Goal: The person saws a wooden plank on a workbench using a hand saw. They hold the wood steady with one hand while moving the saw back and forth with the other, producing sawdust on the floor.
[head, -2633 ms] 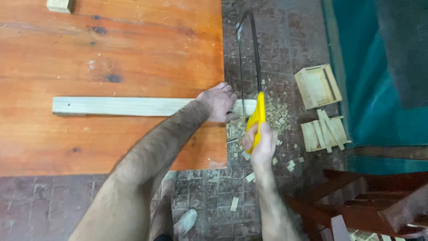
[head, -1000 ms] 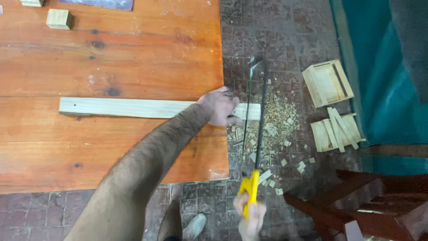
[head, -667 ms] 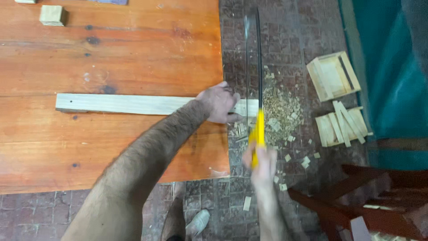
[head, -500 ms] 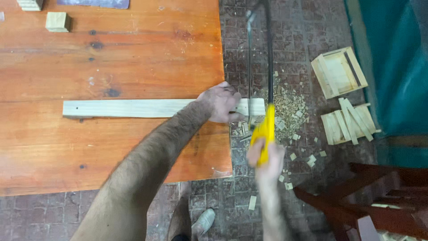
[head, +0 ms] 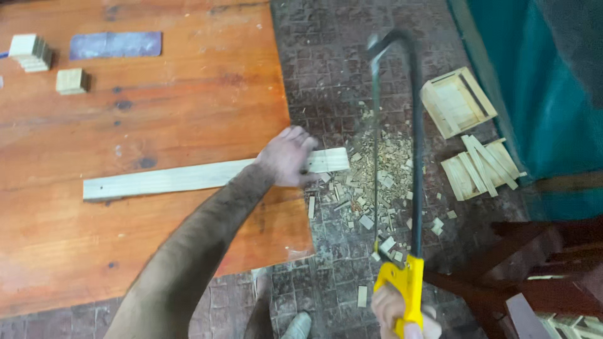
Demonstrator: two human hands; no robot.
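Soft, even, diffuse light; no single source visible. Orange varnished wooden desk (head: 157,113) bright, faint sheen across upper part, no hard glare. Shadows weak: thin dark edge under long pale wooden strip (head: 188,177). Dark tiled floor (head: 326,75) dimmer, detail muddy. Left forearm smeared by motion blur; left hand (head: 286,157) slightly soft. Black-framed hacksaw with yellow handle (head: 402,188) fairly sharp, frame bowed by wide-angle distortion. Right hand (head: 396,314) cropped at bottom edge. Dark wooden furniture (head: 534,263) at lower right blurred, underexposed.
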